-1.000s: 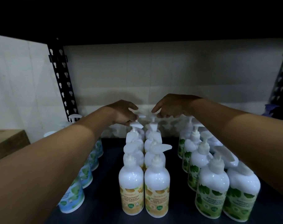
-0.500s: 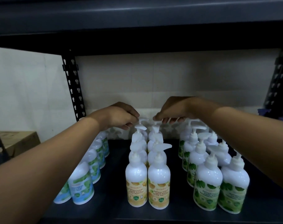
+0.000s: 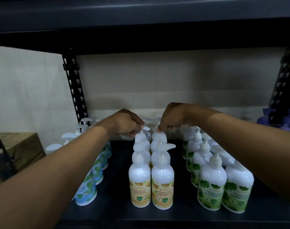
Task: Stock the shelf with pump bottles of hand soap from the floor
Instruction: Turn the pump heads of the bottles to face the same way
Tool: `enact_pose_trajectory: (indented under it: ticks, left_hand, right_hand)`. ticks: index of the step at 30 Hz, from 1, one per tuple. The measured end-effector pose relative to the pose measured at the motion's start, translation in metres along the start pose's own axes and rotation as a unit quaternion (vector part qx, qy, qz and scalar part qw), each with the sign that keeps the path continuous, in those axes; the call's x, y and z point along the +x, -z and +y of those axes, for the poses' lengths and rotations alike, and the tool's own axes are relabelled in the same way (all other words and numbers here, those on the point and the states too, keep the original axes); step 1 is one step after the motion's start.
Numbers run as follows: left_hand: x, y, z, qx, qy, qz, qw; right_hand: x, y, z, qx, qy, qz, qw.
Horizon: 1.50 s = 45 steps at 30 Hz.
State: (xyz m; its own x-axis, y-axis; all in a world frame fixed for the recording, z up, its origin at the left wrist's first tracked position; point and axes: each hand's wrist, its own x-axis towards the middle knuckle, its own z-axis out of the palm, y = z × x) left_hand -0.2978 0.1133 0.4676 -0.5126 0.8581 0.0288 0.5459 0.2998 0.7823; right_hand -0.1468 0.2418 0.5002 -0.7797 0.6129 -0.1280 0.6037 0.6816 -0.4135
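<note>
Hand L (image 3: 124, 123), hand R (image 3: 173, 118) lower; pinching pumps (image 3: 146, 128)

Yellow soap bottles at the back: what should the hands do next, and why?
Probably let go and pull back. The left hand pinches the left pump and the right hand pinches the right pump at the back of the two yellow rows. Those bottles seem to stand upright on the shelf, in line with the rest.

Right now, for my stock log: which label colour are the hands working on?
The yellow-label bottles in the middle: left hand and right hand pinch pumps at their back.
</note>
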Motion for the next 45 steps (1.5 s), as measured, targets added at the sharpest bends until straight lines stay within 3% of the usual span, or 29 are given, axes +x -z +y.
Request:
enact_pose_trajectory:
  ticks: [19, 39, 45]
  left_hand:
    - [0.006, -0.003, 0.007, 0.096, -0.012, 0.003, 0.995]
    - [0.009, -0.003, 0.005, 0.085, -0.001, 0.017, 0.996]
    - [-0.001, -0.001, 0.004, 0.056, 0.003, 0.004, 0.998]
  right_hand:
    - [0.008, 0.005, 0.008, 0.009, 0.011, -0.036, 0.999]
    - [0.007, 0.002, 0.007, 0.002, 0.015, -0.018, 1.000]
    - [0.001, 0.006, 0.015, 0.117, -0.003, -0.008, 0.993]
